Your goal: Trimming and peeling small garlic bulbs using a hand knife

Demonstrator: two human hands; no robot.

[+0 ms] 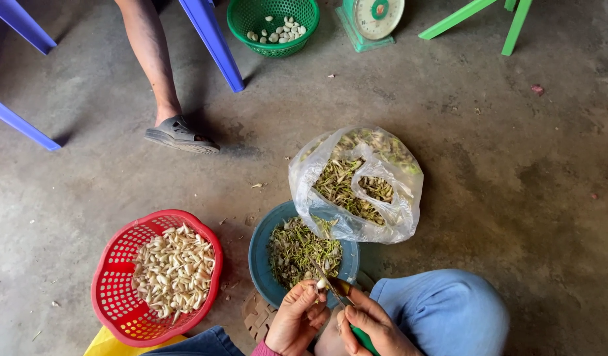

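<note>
Green-handled knife (343, 304) sits clenched in the right hand (376, 327), blade angled toward 11 o'clock, its edge at a small pale clove (321, 284) pinched in the left hand's (296, 319) fingertips. Both hands hover over the teal bowl (259, 250) of trimmings. At 9 o'clock — a red basket (112, 296) of peeled cloves; at 12 o'clock — a clear plastic bag (310, 175) of husks, leaning on the bowl's rim.

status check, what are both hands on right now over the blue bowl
Left hand pinching a small pale clove. Right hand gripping a green-handled knife, blade at the clove. Blue bowl of trimmings underneath; nothing blocking.
</note>
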